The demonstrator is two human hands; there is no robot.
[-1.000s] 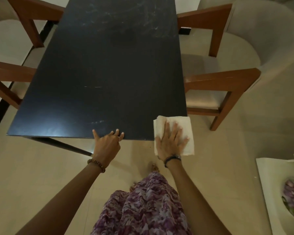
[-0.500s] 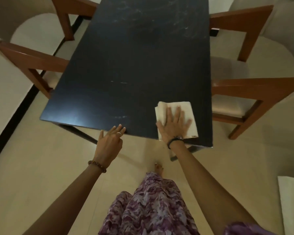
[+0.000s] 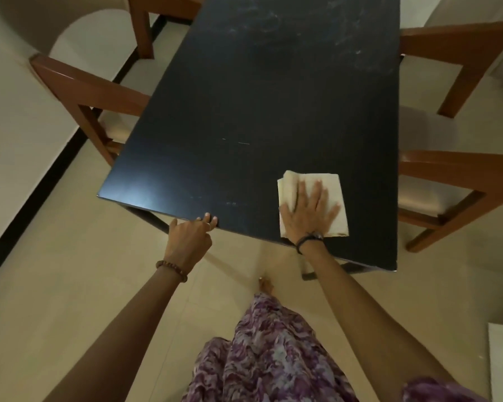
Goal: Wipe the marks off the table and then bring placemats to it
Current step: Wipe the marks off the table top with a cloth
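Your dark bench (image 3: 244, 111) runs lengthwise away from you, with wooden chairs (image 3: 99, 91) on both sides. Pale smeared marks (image 3: 273, 27) show at its far end, and fainter specks near the front edge. The folded cream cloth (image 3: 328, 187) lies flat on the near right portion of the bench. Your right hand (image 3: 308, 216) presses on it, fingers spread wide, gripping nothing. Your left hand (image 3: 190, 242) rests loosely curled, fingertips on the front edge.
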